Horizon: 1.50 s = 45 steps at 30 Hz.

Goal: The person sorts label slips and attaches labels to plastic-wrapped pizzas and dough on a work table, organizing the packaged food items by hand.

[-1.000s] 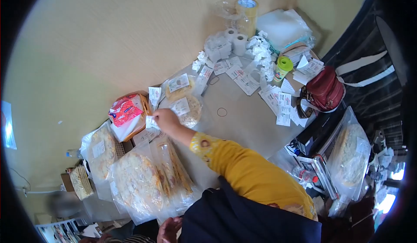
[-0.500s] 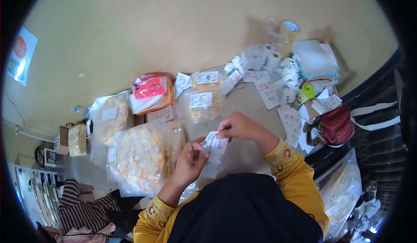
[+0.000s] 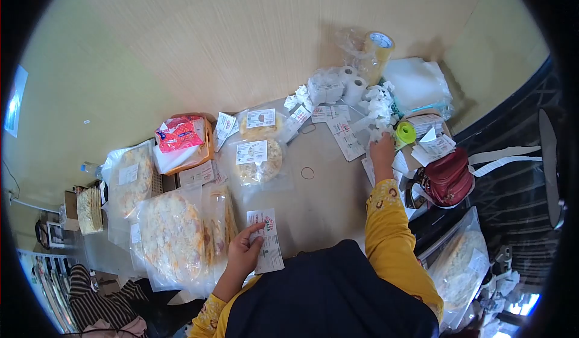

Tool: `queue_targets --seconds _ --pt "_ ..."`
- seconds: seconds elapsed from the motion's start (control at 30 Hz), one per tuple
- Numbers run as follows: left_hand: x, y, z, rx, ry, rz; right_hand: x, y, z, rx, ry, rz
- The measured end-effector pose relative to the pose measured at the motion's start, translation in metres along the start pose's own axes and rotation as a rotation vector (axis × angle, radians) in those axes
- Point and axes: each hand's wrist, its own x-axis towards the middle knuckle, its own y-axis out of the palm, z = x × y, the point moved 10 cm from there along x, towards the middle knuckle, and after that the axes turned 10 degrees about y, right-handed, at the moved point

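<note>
My left hand point(image 3: 244, 253) pinches a white printed card point(image 3: 265, 239) with red and black lettering, held just over the table near my body. My right hand point(image 3: 382, 152) is stretched out to the back right, its fingers bunched at the near edge of a heap of crumpled white paper point(image 3: 380, 105). What those fingertips hold, if anything, I cannot make out. Close beside them stands a bright green roll point(image 3: 405, 133). Two small round pizzas in clear bags, a nearer one point(image 3: 258, 172) and a farther one point(image 3: 263, 131), lie on the table, each with a white label.
Large bagged pizzas point(image 3: 172, 235) stack at left, beside a tissue pack point(image 3: 181, 134) in an orange basket. Printed cards point(image 3: 345, 137) spread along the back, near a tape roll point(image 3: 380, 51). A rubber band point(image 3: 307, 173) lies mid-table; a dark red bag point(image 3: 447, 178) sits at right.
My right hand has left the printed card and moved right to the crumpled paper. My left hand now holds the card alone, lower and to the left. The view has shifted slightly.
</note>
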Motion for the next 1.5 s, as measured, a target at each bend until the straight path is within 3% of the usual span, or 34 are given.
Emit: queue_targets --seconds 0.13,0.23,0.33,0.43,0.63,0.73,0.93,1.0,1.1,1.23,1.33,1.43,1.5 --pt "0.002 -0.004 -0.012 0.038 0.042 -0.025 0.008 0.030 -0.015 -0.092 -0.081 0.045" --pt "0.004 -0.002 -0.022 0.178 0.097 0.002 -0.009 0.008 0.000 0.099 -0.250 -0.153" --pt "0.004 0.002 -0.016 0.150 0.047 0.000 -0.028 -0.004 0.025 0.168 -0.495 -0.169" --pt "0.004 0.005 -0.020 0.207 0.172 -0.036 -0.041 0.009 0.042 0.088 -0.546 -0.063" --pt "0.002 0.017 -0.044 0.389 0.133 0.082 -0.035 0.028 0.061 -0.150 -0.605 0.003" --pt "0.003 0.014 -0.029 0.389 0.187 0.035 -0.070 -0.014 0.102 -0.070 -0.714 -0.018" --pt "-0.004 0.039 -0.007 0.064 0.132 0.113 -0.197 -0.045 0.128 0.781 -0.435 0.905" --pt "-0.015 0.052 -0.002 -0.257 0.000 0.188 -0.259 -0.051 0.131 1.014 -0.264 1.256" --pt "-0.031 0.057 -0.006 -0.585 -0.049 0.218 -0.334 -0.057 0.125 0.998 -0.132 1.482" --pt "-0.052 0.032 0.005 -0.842 -0.096 0.042 -0.398 -0.066 0.119 0.938 -0.148 1.488" --pt "-0.071 0.013 0.006 -0.919 -0.111 -0.049 -0.427 -0.070 0.111 0.789 -0.279 1.349" --pt "-0.097 0.000 0.022 -0.840 -0.144 -0.057 -0.441 -0.112 0.126 0.519 -0.552 0.906" --pt "-0.115 -0.008 0.040 -0.752 -0.186 -0.061 -0.457 -0.138 0.140 0.503 -0.832 0.603"
